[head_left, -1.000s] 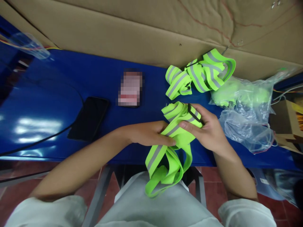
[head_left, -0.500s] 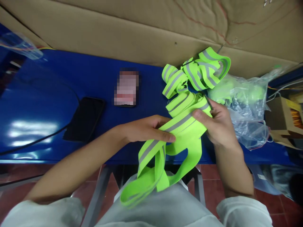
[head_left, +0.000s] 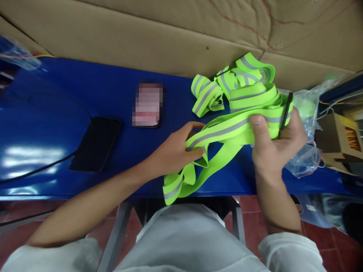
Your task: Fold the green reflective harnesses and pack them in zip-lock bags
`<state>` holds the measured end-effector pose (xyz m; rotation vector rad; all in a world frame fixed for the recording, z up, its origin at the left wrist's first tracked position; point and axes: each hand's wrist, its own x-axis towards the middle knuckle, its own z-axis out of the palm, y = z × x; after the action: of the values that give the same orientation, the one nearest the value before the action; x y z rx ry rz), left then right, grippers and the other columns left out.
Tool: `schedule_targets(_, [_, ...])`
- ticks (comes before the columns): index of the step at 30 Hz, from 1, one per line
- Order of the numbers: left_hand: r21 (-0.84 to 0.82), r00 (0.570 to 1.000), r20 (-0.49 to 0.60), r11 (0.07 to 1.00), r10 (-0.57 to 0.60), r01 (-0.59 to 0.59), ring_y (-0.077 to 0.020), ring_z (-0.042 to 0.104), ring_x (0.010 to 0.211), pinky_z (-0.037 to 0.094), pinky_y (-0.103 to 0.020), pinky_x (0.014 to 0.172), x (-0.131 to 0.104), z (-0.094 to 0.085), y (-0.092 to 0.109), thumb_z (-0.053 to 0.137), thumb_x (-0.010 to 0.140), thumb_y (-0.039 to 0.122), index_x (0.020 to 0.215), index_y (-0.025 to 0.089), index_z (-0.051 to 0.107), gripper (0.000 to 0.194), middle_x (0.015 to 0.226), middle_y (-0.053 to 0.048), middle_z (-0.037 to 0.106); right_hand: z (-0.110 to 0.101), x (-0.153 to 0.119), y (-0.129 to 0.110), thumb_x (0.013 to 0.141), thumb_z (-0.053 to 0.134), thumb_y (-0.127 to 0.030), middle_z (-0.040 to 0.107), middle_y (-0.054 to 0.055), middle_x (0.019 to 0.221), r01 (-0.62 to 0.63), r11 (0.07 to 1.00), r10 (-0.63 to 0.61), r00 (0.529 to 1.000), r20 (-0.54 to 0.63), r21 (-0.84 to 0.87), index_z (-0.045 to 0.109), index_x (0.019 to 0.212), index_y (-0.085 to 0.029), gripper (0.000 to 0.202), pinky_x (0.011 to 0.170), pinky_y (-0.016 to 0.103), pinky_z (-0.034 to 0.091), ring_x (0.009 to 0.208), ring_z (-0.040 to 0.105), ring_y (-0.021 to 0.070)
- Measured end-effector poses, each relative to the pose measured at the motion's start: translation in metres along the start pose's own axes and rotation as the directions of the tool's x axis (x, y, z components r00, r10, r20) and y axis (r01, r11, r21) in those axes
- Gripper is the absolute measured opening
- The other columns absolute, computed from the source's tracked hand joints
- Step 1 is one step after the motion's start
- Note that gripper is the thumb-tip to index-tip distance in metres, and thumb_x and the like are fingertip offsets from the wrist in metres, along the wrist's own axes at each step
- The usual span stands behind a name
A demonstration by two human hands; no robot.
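A lime-green reflective strap with a grey stripe stretches between my two hands above the blue table. My right hand grips its gathered layers, thumb on top, beside a black buckle or slider. My left hand is closed round the strap farther left, thumb and fingers on either side. Loose loops of it hang below my left hand, over the table's front edge. Behind lie more bundled reflective straps of the same kind, partly hidden by the held one.
On the blue table lie a black phone with a cable and a second phone with a blurred screen. Clear plastic bags and an open cardboard box stand at the right. A cardboard-covered panel rises behind.
My right hand has moved right with the gathered strap, drawing it out longer between my hands. My left hand has shifted slightly up, and the hanging loops have risen from my lap.
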<state>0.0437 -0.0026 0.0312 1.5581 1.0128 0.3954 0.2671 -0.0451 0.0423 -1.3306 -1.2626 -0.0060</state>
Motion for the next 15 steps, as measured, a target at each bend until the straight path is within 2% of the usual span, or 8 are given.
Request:
schedule_targets(2, [-0.193, 0.994, 0.099, 0.979, -0.048, 0.067, -0.022, 0.073, 0.096, 0.059, -0.032, 0.081, 0.001, -0.004, 0.003, 0.081, 0.079, 0.03, 0.135, 0.024, 0.059, 0.061, 0.114, -0.002, 0.074, 0.0, 0.002, 0.004, 0.083, 0.084, -0.04, 0.068, 0.0, 0.085, 0.002, 0.999, -0.001, 1.0, -0.01, 0.053, 0.076, 0.103, -0.014, 0.034, 0.085, 0.032, 0.053, 0.083, 0.064, 0.0153])
schedule_targets(5, [-0.454, 0.96, 0.269, 0.87, -0.073, 0.193, -0.0232, 0.076, 0.095, 0.06, -0.031, 0.079, 0.0, -0.008, 0.006, 0.082, 0.08, 0.031, 0.139, 0.025, 0.056, 0.065, 0.111, -0.004, 0.076, 0.001, 0.007, 0.015, 0.084, 0.083, -0.041, 0.062, -0.001, 0.076, -0.032, 0.984, 0.038, 0.999, -0.028, 0.175, 0.075, 0.093, -0.014, 0.03, 0.092, 0.037, 0.056, 0.083, 0.067, 0.0168])
schedule_targets(9, [-0.513, 0.876, 0.481, 0.825, 0.048, 0.237, -0.0261, 0.076, 0.107, 0.061, -0.034, 0.086, -0.002, -0.007, 0.002, 0.086, 0.081, 0.038, 0.156, 0.035, 0.036, 0.09, 0.12, -0.006, 0.076, -0.004, 0.021, 0.031, 0.085, 0.083, -0.041, 0.07, 0.003, 0.088, -0.022, 0.977, 0.044, 0.994, -0.098, 0.213, 0.076, 0.098, -0.015, 0.03, 0.098, 0.042, 0.057, 0.09, 0.071, 0.0198])
schedule_targets(11, [-0.488, 0.85, 0.517, 0.85, 0.097, 0.199, -0.0241, 0.074, 0.113, 0.06, -0.032, 0.089, 0.001, -0.007, -0.002, 0.091, 0.077, 0.034, 0.157, 0.037, 0.033, 0.099, 0.126, -0.005, 0.074, -0.009, 0.029, 0.037, 0.086, 0.082, -0.039, 0.073, 0.005, 0.096, 0.024, 0.963, 0.017, 0.989, -0.15, 0.269, 0.077, 0.103, -0.016, 0.03, 0.101, 0.045, 0.057, 0.096, 0.073, 0.0217])
schedule_targets(13, [-0.413, 0.854, 0.507, 0.902, 0.115, 0.124, -0.0205, 0.072, 0.11, 0.059, -0.027, 0.088, 0.004, -0.008, -0.005, 0.091, 0.077, 0.03, 0.146, 0.029, 0.051, 0.08, 0.123, -0.004, 0.074, -0.016, 0.036, 0.042, 0.088, 0.08, -0.038, 0.073, 0.005, 0.098, 0.071, 0.944, -0.013, 0.984, -0.177, 0.321, 0.077, 0.106, -0.017, 0.028, 0.103, 0.048, 0.056, 0.102, 0.074, 0.0242])
schedule_targets(15, [-0.333, 0.856, 0.504, 0.94, 0.112, 0.073, -0.0157, 0.071, 0.096, 0.056, -0.022, 0.081, 0.008, -0.012, -0.006, 0.087, 0.081, 0.03, 0.118, 0.019, 0.068, 0.042, 0.107, -0.002, 0.075, -0.022, 0.041, 0.046, 0.09, 0.079, -0.039, 0.073, 0.004, 0.098, 0.095, 0.936, -0.036, 0.984, -0.177, 0.338, 0.077, 0.107, -0.019, 0.027, 0.106, 0.052, 0.054, 0.107, 0.074, 0.0259])
